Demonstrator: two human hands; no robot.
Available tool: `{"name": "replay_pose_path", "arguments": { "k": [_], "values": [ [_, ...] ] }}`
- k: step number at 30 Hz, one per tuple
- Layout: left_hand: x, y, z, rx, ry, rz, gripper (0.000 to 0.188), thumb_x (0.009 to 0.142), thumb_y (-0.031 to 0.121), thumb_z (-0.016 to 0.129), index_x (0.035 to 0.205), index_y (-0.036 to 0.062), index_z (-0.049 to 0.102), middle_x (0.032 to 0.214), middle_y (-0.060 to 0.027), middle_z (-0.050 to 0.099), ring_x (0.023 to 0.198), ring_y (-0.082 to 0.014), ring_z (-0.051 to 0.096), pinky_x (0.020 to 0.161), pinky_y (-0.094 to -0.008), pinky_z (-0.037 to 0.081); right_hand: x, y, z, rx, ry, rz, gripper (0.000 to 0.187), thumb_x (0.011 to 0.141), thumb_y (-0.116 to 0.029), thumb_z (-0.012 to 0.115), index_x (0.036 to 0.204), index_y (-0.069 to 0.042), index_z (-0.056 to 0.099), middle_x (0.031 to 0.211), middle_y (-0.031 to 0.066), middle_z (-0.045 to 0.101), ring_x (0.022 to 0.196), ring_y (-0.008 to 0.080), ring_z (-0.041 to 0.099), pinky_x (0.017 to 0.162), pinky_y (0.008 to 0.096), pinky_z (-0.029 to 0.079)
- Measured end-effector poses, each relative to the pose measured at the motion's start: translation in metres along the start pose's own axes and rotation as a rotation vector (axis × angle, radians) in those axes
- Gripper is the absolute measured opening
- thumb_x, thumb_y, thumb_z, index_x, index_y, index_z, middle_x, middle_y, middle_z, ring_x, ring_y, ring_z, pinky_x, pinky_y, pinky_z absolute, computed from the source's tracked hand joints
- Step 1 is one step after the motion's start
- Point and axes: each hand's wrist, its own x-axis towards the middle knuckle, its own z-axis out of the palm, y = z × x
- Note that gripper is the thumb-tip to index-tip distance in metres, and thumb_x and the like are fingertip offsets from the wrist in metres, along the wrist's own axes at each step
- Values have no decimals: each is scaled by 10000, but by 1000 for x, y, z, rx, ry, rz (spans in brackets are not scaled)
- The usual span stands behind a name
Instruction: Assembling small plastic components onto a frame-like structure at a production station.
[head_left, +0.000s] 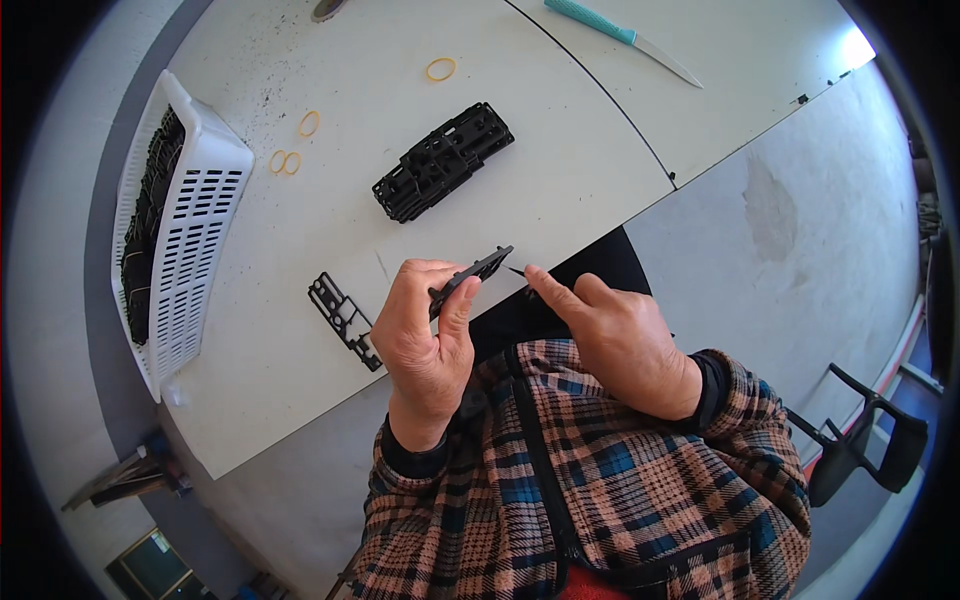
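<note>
My left hand (425, 335) grips a black plastic frame part (470, 272) between thumb and fingers, tilted up above the table's front edge. Close to its right end is my right hand (625, 335), fingers curled and the index finger stretched forward. A thin dark pointed tool (516, 271) sticks out past that fingertip toward the part; the rest of it is hidden in the hand. Beside my left wrist a flat black openwork frame (345, 320) lies on the table. Farther off lies a stack of similar black plastic parts (443, 162).
A white slotted basket (205, 215) holding black parts stands at the left. Yellow rubber bands (441, 69) lie scattered on the white table (560, 150). A knife with a turquoise handle (592, 20) rests at the far right. A black chair armrest (890, 440) is at the lower right.
</note>
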Motion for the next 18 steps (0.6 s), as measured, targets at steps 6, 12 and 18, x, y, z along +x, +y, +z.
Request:
{"name": "replay_pose_path", "arguments": {
  "k": [6, 12, 18],
  "values": [
    [3, 1, -1, 32, -8, 72, 135, 932, 64, 640, 912, -16, 534, 882, -84, 635, 683, -112, 616, 551, -228, 501, -1, -4, -5, -10, -20, 6, 730, 701, 84, 625, 1393, -127, 522, 740, 74, 478, 572, 220, 517, 525, 342, 476],
    [3, 2, -2, 16, -22, 66, 135, 916, 69, 662, 904, -6, 550, 858, -76, 639, 680, -130, 605, 570, -234, 492, 3, -4, -11, -56, -48, -38, 717, 709, 72, 625, 1389, -126, 518, 754, 74, 480, 582, 230, 527, 525, 351, 474],
    [4, 6, -1, 28, -16, 129, 140, 898, 66, 681, 908, -6, 561, 846, -82, 641, 697, -171, 609, 630, -257, 493, 1, -6, -10, -101, -20, 1, 698, 725, 62, 622, 1388, -128, 515, 763, 79, 484, 591, 237, 537, 530, 358, 476]
  ]
}}
